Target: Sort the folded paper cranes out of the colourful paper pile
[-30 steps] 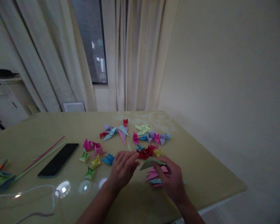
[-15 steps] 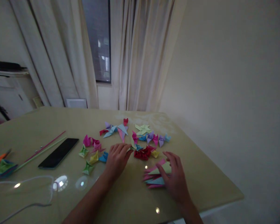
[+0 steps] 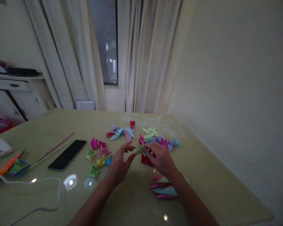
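Observation:
Between my two hands is a small light-green folded paper piece (image 3: 139, 150), held above the table. My left hand (image 3: 120, 161) pinches its left side between thumb and fingertips. My right hand (image 3: 160, 157) grips the other side, its fingers partly hiding the paper. Under my right forearm lies a pile of folded papers (image 3: 163, 189) in pink, green and blue. Just behind the hands sits a red folded paper piece (image 3: 145, 159), partly covered by my right hand. Left of my left hand rest a yellow paper piece (image 3: 100, 160) and a green one (image 3: 94, 172).
A black phone (image 3: 67, 155) lies at left beside thin pink and green sticks (image 3: 52, 153). Further left are an orange-handled tool (image 3: 8, 168), a white cable (image 3: 58, 191) and a white box (image 3: 0, 148). Several paper shapes, including a pale green pinwheel (image 3: 150, 132), lie farther back.
My right hand has left the paper pile and moved up and left to join my left hand at the light-green paper. The view has turned slightly left.

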A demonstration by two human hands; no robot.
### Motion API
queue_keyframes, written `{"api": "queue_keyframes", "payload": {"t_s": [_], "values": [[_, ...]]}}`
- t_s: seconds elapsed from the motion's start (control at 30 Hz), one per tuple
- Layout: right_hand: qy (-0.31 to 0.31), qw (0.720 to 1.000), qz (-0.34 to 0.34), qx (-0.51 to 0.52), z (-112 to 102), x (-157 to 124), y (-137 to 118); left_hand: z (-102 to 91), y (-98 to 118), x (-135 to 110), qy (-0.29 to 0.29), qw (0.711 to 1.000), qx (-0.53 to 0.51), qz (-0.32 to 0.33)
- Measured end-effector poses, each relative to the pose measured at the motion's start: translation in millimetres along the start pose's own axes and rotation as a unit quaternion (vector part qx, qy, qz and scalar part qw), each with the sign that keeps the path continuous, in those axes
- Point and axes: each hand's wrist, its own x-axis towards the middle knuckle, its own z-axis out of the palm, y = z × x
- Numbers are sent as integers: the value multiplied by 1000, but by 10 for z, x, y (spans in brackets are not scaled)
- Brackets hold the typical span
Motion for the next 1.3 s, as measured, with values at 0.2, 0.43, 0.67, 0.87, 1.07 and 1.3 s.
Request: {"api": "queue_keyframes", "payload": {"t_s": [0.2, 0.43, 0.67, 0.87, 1.07, 1.3], "values": [[2, 983, 159, -87, -76, 106, 505, -553, -88, 192, -232, 960, 81, -133], [15, 989, 144, 21, 64, -109, 336, -533, -43, -5, -410, 881, 196, -134], [-179, 977, 59, 99, 201, -139, -74, -336, 103, 60, -339, 929, 94, -112], [-227, 970, 57, 70, 273, -186, -31, -336, -20, -119, -432, 884, 127, -127], [-248, 963, 37, 99, 364, -250, -89, -256, 6, -53, -395, 906, 68, -137], [-170, 963, 92, 190, 343, -185, -133, -225, 236, 58, -232, 932, -197, -195]]}}
